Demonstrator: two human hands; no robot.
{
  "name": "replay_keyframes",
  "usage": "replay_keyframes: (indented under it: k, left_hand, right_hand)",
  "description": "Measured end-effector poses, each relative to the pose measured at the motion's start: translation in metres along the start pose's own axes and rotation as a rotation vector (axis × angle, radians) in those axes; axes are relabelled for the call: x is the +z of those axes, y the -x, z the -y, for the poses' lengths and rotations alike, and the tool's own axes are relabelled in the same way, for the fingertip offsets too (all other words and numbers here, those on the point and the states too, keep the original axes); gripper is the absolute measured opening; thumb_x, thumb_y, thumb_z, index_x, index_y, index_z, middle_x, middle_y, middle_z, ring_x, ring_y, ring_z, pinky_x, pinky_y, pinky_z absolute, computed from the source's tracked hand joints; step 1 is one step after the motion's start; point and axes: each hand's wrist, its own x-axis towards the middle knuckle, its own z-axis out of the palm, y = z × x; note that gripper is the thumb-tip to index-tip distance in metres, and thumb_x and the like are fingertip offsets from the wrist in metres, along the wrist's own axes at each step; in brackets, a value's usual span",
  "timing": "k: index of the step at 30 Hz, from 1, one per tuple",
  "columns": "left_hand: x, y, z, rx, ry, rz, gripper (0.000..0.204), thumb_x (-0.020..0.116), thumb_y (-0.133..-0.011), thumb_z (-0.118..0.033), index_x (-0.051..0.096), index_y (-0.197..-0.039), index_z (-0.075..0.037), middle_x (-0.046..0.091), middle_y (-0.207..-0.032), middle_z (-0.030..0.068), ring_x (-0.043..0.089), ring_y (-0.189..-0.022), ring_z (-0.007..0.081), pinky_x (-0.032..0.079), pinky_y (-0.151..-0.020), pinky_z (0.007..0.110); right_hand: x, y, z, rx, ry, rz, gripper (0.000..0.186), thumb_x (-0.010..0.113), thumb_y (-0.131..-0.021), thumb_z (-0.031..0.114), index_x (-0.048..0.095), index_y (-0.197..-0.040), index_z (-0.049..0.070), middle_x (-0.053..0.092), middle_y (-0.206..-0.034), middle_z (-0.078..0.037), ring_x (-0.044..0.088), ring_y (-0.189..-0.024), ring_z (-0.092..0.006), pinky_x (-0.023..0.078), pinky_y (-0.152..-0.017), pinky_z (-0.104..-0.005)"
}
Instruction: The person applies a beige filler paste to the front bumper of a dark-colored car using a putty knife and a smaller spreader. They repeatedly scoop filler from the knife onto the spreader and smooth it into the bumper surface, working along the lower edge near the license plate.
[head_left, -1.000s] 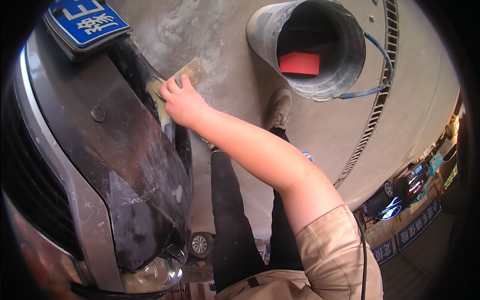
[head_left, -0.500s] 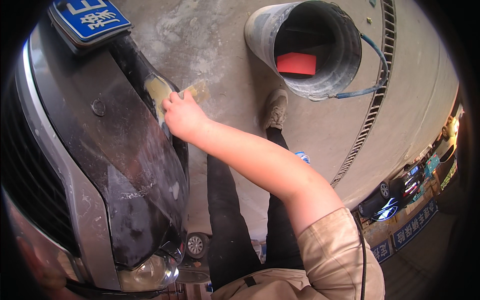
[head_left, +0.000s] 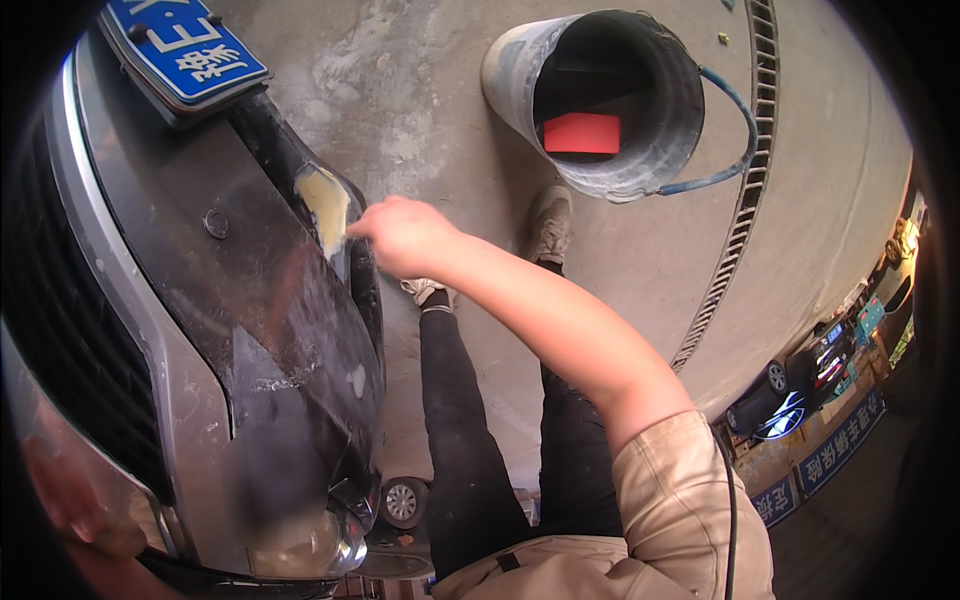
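My right hand (head_left: 402, 238) is closed beside the outer edge of a dark, scuffed car bumper (head_left: 255, 270). Its fingertips point left, at or just off the lower end of a cream-yellow patch of filler (head_left: 324, 205). Whatever the fingers hold is hidden behind the hand and slightly smeared by motion. At the dim lower-left rim is a blurred skin-toned shape (head_left: 85, 510); I cannot tell whether it is my left hand or a reflection. Next to the headlight (head_left: 300, 545) a dark grey blur covers part of the bumper.
A grey bucket (head_left: 515, 80) with a blue handle lies open toward me, a red flat piece (head_left: 582, 133) inside. A blue licence plate (head_left: 190, 50) juts out at upper left. My shoes (head_left: 550, 225) stand on the concrete. A drain grate (head_left: 745, 210) runs along the right; parked cars (head_left: 800, 375) stand beyond.
My right hand has moved right and slightly down, off the filler patch. A thin yellowish piece seen at its fingers is now out of sight. More of the patch and my left shoe show.
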Motion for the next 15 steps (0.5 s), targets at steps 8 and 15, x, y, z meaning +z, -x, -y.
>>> replay_keyframes:
  k: [8,15]
  left_hand:
    - [-0.006,0.018,0.019,-0.156,-0.053,0.278,0.051,0.041,-0.111,-0.049,0.061,-0.103,-0.003,0.051,-0.061,0.0004,0.042,-0.046,0.0097,0.030,-0.042,0.024]
    - [0.016,0.004,-0.001,0.350,-0.533,0.928,0.011,0.071,-0.075,-0.018,0.066,-0.080,-0.010,0.060,-0.068,0.0048,0.059,-0.058,0.0269,0.046,-0.053,0.038]
  right_hand:
    - [-0.073,0.064,0.034,-0.237,-0.944,-0.744,0.040,0.059,-0.099,0.004,0.068,-0.138,0.008,0.070,-0.130,-0.016,0.066,-0.121,-0.0270,0.049,-0.106,-0.0336]
    - [-0.147,0.125,0.131,-0.810,-1.225,-0.533,0.049,0.058,-0.095,-0.011,0.060,-0.143,-0.003,0.060,-0.148,-0.019,0.059,-0.136,-0.0268,0.044,-0.114,-0.0362]
